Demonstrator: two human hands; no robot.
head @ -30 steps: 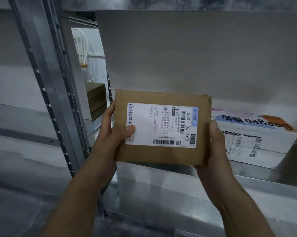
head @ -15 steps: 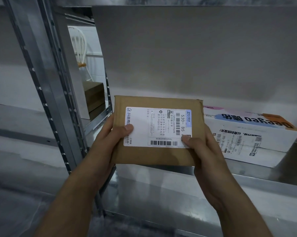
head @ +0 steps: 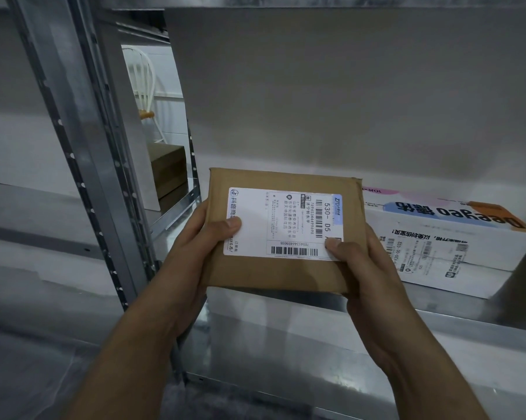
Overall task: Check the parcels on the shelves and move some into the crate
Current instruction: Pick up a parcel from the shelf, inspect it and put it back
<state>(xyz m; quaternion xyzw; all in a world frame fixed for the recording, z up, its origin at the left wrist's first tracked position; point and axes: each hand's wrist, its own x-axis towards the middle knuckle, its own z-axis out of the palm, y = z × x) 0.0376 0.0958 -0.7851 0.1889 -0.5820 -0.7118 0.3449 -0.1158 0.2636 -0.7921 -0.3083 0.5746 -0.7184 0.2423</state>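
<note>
A flat brown cardboard parcel (head: 282, 271) with a white shipping label facing me is held up in front of the metal shelf (head: 437, 316). My left hand (head: 201, 253) grips its left edge, thumb on the label's left side. My right hand (head: 364, 268) grips the lower right corner, thumb pressed on the label's bottom right corner. A white printed box (head: 455, 247) with blue and orange lettering lies on the shelf just right of and behind the parcel. No crate is in view.
A grey perforated steel upright (head: 83, 165) stands to the left of the parcel. Behind it a brown box (head: 167, 171) sits on a neighbouring shelf, with a white chair (head: 142, 86) farther back. A plain grey back panel (head: 346, 95) closes the shelf bay.
My right hand shifted from the parcel's right edge onto its lower right corner, thumb now over the label. The parcel sank slightly and stayed facing me.
</note>
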